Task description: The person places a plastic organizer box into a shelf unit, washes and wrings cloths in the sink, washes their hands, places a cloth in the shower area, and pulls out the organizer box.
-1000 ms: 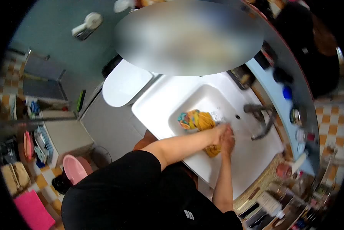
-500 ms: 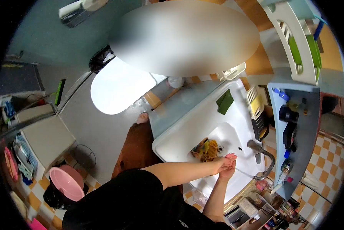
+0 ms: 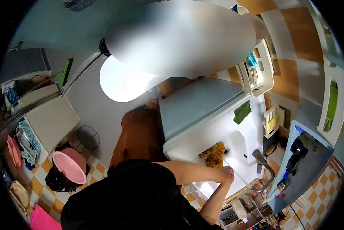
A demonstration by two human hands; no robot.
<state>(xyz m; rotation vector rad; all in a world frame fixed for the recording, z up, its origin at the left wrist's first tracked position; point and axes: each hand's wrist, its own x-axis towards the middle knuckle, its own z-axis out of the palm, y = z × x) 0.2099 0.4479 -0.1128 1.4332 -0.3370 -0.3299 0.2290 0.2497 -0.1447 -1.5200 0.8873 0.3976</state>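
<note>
My left hand point(image 3: 228, 173) and my right hand point(image 3: 225, 181) are pressed together over the near side of the white sink point(image 3: 195, 132); their fingers are too small and overlapped to make out. A thin stream of water point(image 3: 239, 177) runs from the curved grey faucet point(image 3: 271, 177) and passes close beside them. Just beyond my hands, a bunched yellow patterned cloth point(image 3: 215, 155) lies in the basin, touched by neither hand.
A green cloth point(image 3: 242, 112) rests on the sink's far rim. A blue shelf point(image 3: 306, 172) stands to the right, with a box of bottles point(image 3: 239, 209) below. At left are a pink basin point(image 3: 69, 165) and a white toilet lid point(image 3: 122, 82).
The view has tilted and shifted. My hands, cupped together half a second ago with fingers showing, are now drawn closer together. The cloth has slipped out from under my forearms since a second ago.
</note>
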